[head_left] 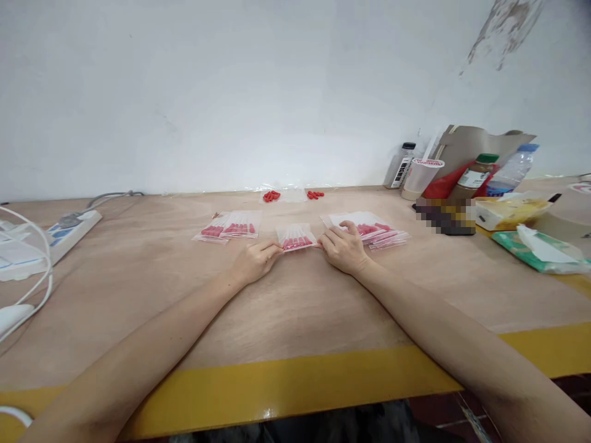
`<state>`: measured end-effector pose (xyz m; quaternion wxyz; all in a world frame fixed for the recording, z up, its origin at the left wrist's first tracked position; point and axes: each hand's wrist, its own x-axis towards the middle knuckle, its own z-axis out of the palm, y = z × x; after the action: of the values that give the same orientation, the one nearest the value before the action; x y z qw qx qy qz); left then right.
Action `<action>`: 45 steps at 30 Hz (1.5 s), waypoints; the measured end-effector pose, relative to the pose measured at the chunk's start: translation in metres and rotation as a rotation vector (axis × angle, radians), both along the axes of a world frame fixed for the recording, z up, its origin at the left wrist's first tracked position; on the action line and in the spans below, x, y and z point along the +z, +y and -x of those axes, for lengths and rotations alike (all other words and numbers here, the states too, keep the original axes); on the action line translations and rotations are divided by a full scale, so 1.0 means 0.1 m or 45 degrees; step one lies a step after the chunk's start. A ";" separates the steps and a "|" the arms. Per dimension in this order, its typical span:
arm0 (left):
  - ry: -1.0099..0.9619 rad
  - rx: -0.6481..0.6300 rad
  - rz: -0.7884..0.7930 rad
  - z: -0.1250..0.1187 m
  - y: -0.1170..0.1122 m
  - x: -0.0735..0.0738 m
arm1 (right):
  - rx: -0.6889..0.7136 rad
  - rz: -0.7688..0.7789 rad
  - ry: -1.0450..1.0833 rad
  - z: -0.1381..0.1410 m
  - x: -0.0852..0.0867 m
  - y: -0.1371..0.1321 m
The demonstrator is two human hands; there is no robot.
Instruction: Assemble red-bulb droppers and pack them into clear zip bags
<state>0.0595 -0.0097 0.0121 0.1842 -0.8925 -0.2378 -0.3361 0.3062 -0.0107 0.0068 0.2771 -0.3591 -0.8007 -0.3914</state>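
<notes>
A small clear plastic bag [296,237] with red pieces along its lower edge lies on the wooden table [295,307] between my hands. My left hand [253,261] pinches the bag's left edge with fingers closed. My right hand [342,248] pinches its right edge, fingers curled. To the left lies a pile of similar filled bags [231,226]. Another stack of filled bags [369,229] sits just right of my right hand. Loose red pieces [271,195] lie near the wall on clear plastic, with more red pieces [315,194] beside them.
A white power strip [74,231] and white cables [32,295] are at the far left. At the right stand bottles [512,169], a jar [473,178], a cup [420,177], a brown paper bag [480,144], a tissue pack [540,251] and a yellow packet [510,210]. A yellow strip [295,387] edges the table front.
</notes>
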 end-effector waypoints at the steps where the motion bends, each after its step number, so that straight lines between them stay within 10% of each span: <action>1: -0.009 -0.004 0.015 0.00 0.00 0.00 | 0.015 0.016 -0.004 -0.01 0.00 0.00; 15: 0.016 -0.158 0.142 -0.09 -0.03 -0.01 | -0.022 0.587 -0.019 0.28 0.00 -0.10; 22: 0.016 0.655 0.167 0.41 0.27 0.10 | 0.008 0.372 0.307 -0.30 0.25 0.01; 26: 0.135 0.815 0.326 0.64 0.37 0.09 | -0.153 0.333 0.590 -0.77 0.39 0.09; 36: 0.202 0.686 0.430 0.49 0.34 0.10 | -0.297 0.863 0.312 -1.25 0.42 0.04; 45: 0.033 0.194 0.682 -0.15 0.01 0.01 | 0.090 0.617 0.226 -0.15 0.47 -0.15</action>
<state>0.0748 -0.0082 0.0131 -0.0306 -0.8931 -0.3824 -0.2349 0.3210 -0.0259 0.0535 0.2657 -0.4197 -0.8557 -0.1452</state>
